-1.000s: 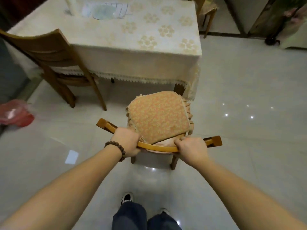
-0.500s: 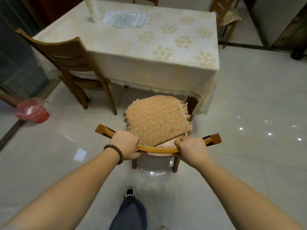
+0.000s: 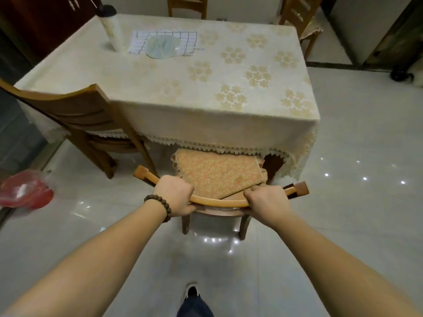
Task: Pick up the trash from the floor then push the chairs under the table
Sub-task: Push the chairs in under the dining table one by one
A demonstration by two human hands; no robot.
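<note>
A table is seen under a cream flowered tablecloth with a lace hem. At its far left, an upright roll is stood beside a checked cloth, on which a round pale disc is laid. On the glossy tiled floor, a red plastic bag is spotted at left.

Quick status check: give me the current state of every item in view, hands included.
left hand: grips chair backrest
right hand: grips chair backrest
cushioned chair: seat front just under tablecloth edge
seat cushion: on seat, near corner lifted
darker chair: seat partly under table
red bag: on floor
roll: upright on table
</note>
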